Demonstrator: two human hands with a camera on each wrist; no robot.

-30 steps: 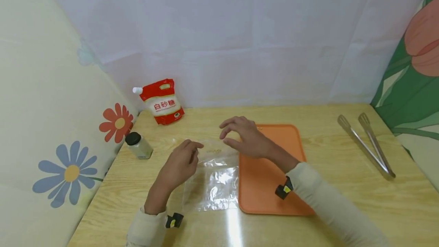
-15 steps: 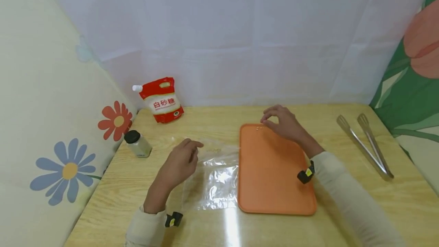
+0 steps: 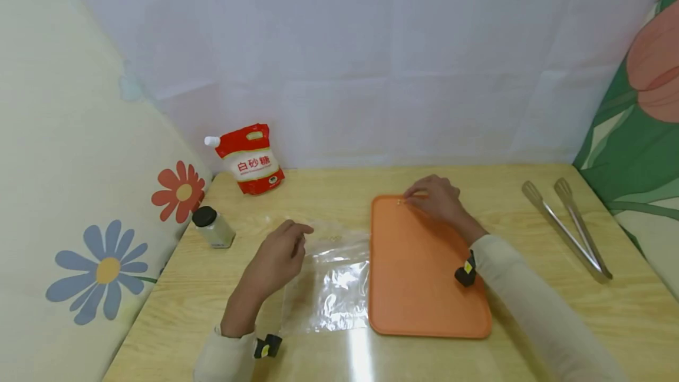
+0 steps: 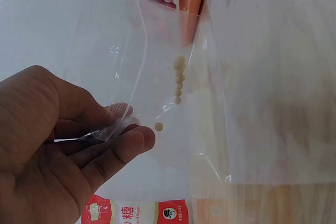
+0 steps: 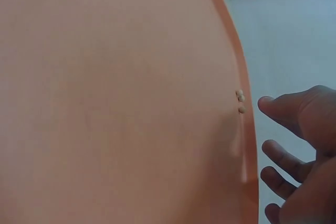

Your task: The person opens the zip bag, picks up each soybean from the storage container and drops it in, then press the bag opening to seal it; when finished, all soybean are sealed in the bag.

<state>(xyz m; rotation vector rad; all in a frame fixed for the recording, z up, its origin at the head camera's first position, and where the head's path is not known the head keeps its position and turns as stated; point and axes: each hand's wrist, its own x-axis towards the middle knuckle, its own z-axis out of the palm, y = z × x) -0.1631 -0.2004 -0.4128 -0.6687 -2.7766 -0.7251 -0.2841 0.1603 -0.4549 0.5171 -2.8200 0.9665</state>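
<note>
My left hand [image 3: 276, 258] pinches the mouth of a clear plastic zip bag [image 3: 326, 290] lying left of the orange tray. In the left wrist view, thumb and fingers grip the bag's edge, and several pale soybeans [image 4: 179, 77] show inside it in a row. A single soybean [image 4: 158, 126] sits close to the fingertips. My right hand [image 3: 435, 198] is at the far edge of the orange tray [image 3: 424, 287]. Three small soybeans [image 5: 241, 98] lie along the tray's rim, just by the right fingertips. The right wrist view shows those fingers spread apart and holding nothing.
Metal tongs [image 3: 575, 231] lie spread on the table at the right. A red sugar pouch [image 3: 251, 161] stands at the back left against the white backdrop. Nearer, a black-lidded jar [image 3: 214, 227] stands by the left wall.
My right hand has moved from above the bag's mouth rightward to the tray's far edge, then down close to the soybeans. The left hand has stayed on the bag.
</note>
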